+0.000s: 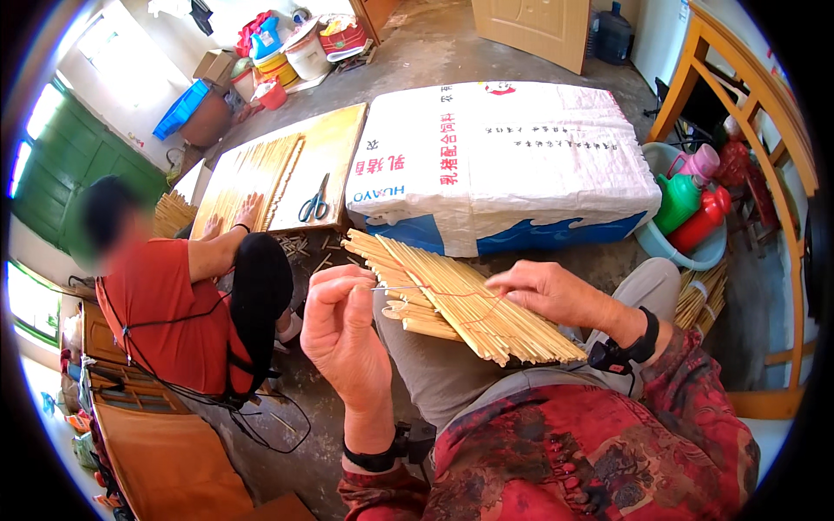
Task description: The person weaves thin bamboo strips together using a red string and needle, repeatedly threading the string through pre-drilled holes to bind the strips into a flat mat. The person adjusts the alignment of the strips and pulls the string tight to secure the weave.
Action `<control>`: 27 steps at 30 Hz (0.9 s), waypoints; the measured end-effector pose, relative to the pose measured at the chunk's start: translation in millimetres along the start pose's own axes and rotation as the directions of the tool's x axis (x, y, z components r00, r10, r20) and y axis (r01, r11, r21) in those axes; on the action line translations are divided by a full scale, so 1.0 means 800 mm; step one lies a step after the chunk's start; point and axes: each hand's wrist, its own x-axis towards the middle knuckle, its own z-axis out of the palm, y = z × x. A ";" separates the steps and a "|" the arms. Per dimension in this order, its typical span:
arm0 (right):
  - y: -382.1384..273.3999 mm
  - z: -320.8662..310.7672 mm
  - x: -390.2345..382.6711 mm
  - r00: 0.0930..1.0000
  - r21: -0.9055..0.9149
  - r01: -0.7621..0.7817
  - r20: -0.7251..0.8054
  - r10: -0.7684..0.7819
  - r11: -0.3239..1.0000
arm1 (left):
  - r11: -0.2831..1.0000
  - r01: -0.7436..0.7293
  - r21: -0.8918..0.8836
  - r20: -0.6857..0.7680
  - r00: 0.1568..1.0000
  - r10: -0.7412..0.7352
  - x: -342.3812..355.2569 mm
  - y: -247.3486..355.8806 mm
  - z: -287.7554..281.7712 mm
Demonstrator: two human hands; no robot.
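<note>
A mat-like bundle of thin pale wooden sticks (452,300) lies slanted across my lap. My left hand (343,317) is raised at its left end, thumb and forefinger pinching a thin metal needle (398,287) that points right over the sticks. Red thread (452,295) runs from near the needle across the sticks toward my right fingertips and crosses them in lines. Over the right part of the bundle, my right hand (556,293) has its fingers curled together, closed at the thread. Its lower fingers are partly hidden.
A person in a red shirt (174,313) sits at left, hands on sticks upon a wooden board (339,130). Scissors (314,204) lie on that board. Ahead stands a box covered by a white sack (512,156). A blue basin (665,243) holds flasks at right.
</note>
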 end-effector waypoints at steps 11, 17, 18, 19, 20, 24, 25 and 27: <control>-0.099 -0.015 0.033 0.997 0.381 0.059 0.019 -0.071 0.923 | 0.991 -0.007 0.134 0.197 0.980 -0.020 -0.013 -0.009 0.026; -0.086 -0.007 0.037 0.996 0.504 0.074 -0.001 -0.085 0.860 | 0.990 -0.055 0.128 0.190 0.981 0.030 -0.017 -0.014 0.028; -0.080 -0.004 0.037 0.990 0.507 0.133 -0.021 -0.142 0.852 | 0.990 -0.063 0.125 0.189 0.981 0.039 -0.018 -0.013 0.026; -0.074 -0.003 0.037 0.987 0.502 0.152 -0.038 -0.154 0.852 | 0.991 -0.047 0.127 0.168 0.985 0.026 -0.018 -0.011 0.026; -0.067 -0.005 0.036 0.987 0.469 0.153 -0.035 -0.154 0.870 | 0.995 -0.035 0.093 0.130 0.991 0.023 -0.016 -0.013 0.024; -0.035 -0.019 0.024 0.982 0.199 0.190 -0.022 -0.189 0.962 | 0.998 -0.022 0.067 0.101 0.995 0.016 -0.010 -0.018 0.009; -0.032 -0.025 0.022 0.980 0.037 0.201 -0.010 -0.201 0.979 | 0.993 -0.016 0.115 0.152 0.988 -0.001 -0.010 -0.016 0.008; -0.035 -0.037 0.024 0.983 -0.163 0.168 -0.040 -0.177 0.972 | 0.981 -0.026 0.193 0.197 0.980 -0.013 -0.012 -0.019 0.008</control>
